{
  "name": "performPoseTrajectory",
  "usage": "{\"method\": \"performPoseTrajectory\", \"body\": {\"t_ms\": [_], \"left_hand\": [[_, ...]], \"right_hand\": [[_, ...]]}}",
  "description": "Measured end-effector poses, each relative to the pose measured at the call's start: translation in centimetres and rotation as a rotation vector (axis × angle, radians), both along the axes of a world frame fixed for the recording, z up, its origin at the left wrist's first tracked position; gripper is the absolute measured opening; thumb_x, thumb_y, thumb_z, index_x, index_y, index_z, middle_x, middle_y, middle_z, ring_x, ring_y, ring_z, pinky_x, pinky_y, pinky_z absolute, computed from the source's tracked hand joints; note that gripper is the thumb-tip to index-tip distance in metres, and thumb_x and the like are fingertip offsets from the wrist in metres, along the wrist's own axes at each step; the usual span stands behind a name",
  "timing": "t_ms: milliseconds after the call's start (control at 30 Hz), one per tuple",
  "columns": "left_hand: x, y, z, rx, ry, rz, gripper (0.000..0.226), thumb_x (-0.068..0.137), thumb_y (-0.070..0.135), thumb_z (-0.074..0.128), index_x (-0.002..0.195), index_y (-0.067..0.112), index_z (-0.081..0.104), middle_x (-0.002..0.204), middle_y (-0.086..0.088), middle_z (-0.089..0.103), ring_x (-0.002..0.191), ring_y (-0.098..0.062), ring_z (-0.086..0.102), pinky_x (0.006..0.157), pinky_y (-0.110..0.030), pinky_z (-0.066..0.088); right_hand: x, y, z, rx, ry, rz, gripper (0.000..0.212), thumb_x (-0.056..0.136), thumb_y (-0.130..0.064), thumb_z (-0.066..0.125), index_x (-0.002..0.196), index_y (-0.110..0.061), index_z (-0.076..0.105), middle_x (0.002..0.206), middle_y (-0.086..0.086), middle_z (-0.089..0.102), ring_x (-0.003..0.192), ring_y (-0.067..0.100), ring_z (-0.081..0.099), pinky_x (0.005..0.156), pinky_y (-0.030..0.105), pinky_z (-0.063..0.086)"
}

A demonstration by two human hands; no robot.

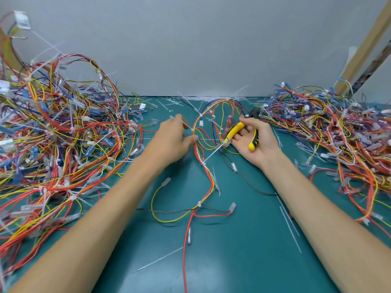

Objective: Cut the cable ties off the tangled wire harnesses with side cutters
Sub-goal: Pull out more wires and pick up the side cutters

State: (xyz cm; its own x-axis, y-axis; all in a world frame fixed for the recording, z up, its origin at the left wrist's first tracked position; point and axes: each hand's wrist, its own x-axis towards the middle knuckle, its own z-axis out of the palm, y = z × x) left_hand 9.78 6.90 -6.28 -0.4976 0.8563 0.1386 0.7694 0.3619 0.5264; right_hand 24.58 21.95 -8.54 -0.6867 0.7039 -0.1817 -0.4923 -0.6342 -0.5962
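Your left hand (175, 138) pinches the loose wire harness (208, 178) between thumb and fingertips, right at a white cable tie (192, 130). Your right hand (257, 141) lies palm up, fingers curled around the side cutters (243, 130): yellow handles spread, dark head pointing away from you. The harness loops between both hands and trails back towards you on the green bench (232, 250). Tangled pile (63, 127) outside the left hand; second pile (338, 127) outside the right. Cut tie scraps (190, 100) beyond the hands.
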Motion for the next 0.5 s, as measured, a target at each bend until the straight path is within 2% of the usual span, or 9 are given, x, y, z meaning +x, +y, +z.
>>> {"method": "performPoseTrajectory", "body": {"t_ms": [67,100,167,233,267,333,400,500], "left_hand": [[-0.3,-0.8,2.4,-0.244,0.121,0.030,0.052,0.090,0.043,0.064,0.124,0.006,0.051,0.124,-0.014,0.053,0.117,-0.030,0.053,0.094,-0.035,0.040],[-0.3,-1.4,3.7,-0.373,0.201,0.017,0.049,0.090,0.047,0.062,0.120,0.009,0.055,0.123,-0.012,0.055,0.117,-0.030,0.053,0.092,-0.034,0.042],[0.3,-2.3,5.6,-0.571,0.225,-0.106,0.037,0.092,0.051,0.056,0.099,0.015,0.065,0.104,-0.002,0.068,0.099,-0.022,0.063,0.078,-0.028,0.047],[2.4,-2.7,6.3,-0.731,0.048,-0.283,0.037,0.097,0.047,0.051,0.081,0.017,0.065,0.080,0.006,0.071,0.072,-0.012,0.066,0.064,-0.021,0.051],[3.6,-2.6,6.1,-0.790,-0.051,-0.343,0.037,0.098,0.044,0.049,0.079,0.016,0.063,0.077,0.005,0.069,0.065,-0.009,0.064,0.064,-0.020,0.054],[5.7,-2.3,5.2,-0.832,-0.085,-0.405,0.037,0.097,0.040,0.053,0.073,0.014,0.062,0.068,0.004,0.068,0.057,-0.008,0.063,0.073,-0.024,0.057],[7.0,-2.0,4.4,-0.819,0.006,-0.426,0.036,0.091,0.036,0.061,0.063,0.014,0.061,0.056,0.007,0.068,0.051,-0.007,0.062,0.071,-0.024,0.055],[7.3,-1.7,4.2,-0.843,0.043,-0.468,0.025,0.087,0.025,0.063,0.066,0.012,0.065,0.066,0.006,0.073,0.063,-0.007,0.070,0.070,-0.022,0.054]], "right_hand": [[0.0,0.0,0.0,-0.004,0.001,0.001,0.011,0.087,-0.001,0.055,0.092,-0.009,0.051,0.098,0.019,0.063,0.081,0.030,0.069,0.071,0.036,0.057],[0.0,-0.1,0.0,-0.002,0.001,0.004,0.010,0.086,-0.001,0.055,0.091,-0.009,0.051,0.098,0.019,0.063,0.081,0.030,0.069,0.071,0.036,0.057],[0.0,-0.1,0.0,0.003,-0.003,0.008,0.010,0.086,-0.001,0.055,0.091,-0.009,0.052,0.098,0.019,0.063,0.081,0.030,0.068,0.072,0.036,0.057],[0.1,-0.2,0.0,0.004,-0.005,0.012,0.009,0.086,-0.002,0.055,0.090,-0.010,0.052,0.098,0.018,0.063,0.081,0.030,0.068,0.072,0.036,0.057],[0.1,-0.2,0.0,0.004,-0.005,0.014,0.009,0.086,-0.002,0.055,0.090,-0.010,0.052,0.098,0.018,0.063,0.081,0.029,0.069,0.073,0.036,0.056],[0.1,-0.3,0.0,0.009,-0.007,0.021,0.010,0.086,-0.002,0.054,0.089,-0.010,0.052,0.097,0.018,0.063,0.081,0.029,0.068,0.075,0.037,0.056],[0.1,-0.4,0.1,0.014,-0.012,0.023,0.010,0.086,-0.002,0.054,0.089,-0.011,0.053,0.098,0.018,0.062,0.082,0.029,0.068,0.075,0.036,0.056],[0.1,-0.4,0.2,0.014,-0.009,0.028,0.010,0.086,-0.001,0.054,0.090,-0.011,0.053,0.097,0.018,0.063,0.082,0.029,0.069,0.072,0.036,0.056]]}}
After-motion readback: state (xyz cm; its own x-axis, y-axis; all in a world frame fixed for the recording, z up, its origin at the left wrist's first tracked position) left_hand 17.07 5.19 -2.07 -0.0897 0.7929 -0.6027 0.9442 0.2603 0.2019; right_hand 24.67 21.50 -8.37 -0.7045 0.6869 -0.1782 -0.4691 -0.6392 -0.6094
